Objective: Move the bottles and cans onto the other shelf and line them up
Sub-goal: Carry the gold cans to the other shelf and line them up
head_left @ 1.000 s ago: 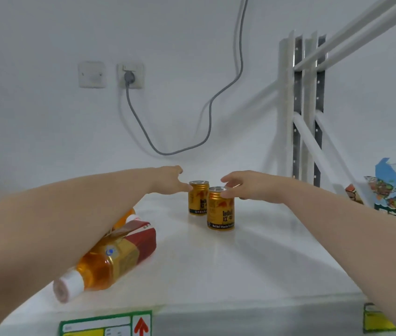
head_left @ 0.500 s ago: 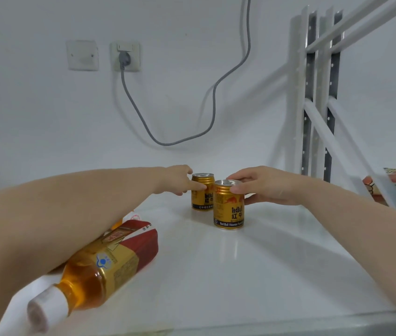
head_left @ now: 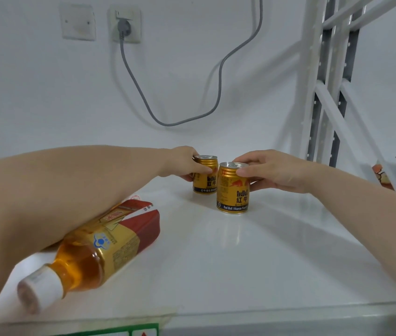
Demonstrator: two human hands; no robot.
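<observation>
Grey cable [head_left: 218, 93] from wall socket [head_left: 126, 25]; blank switch plate [head_left: 78, 21] beside it

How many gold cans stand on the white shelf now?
2. The far can is gripped by the left hand; the near can, just right of it, by the right hand. None seems hidden.

Two gold cans [head_left: 218, 183] stand upright mid-shelf; an amber tea bottle [head_left: 90, 253] lies on its side nearby

Two cans [head_left: 205, 177] [head_left: 233, 187] — one bottle [head_left: 90, 251]
</observation>
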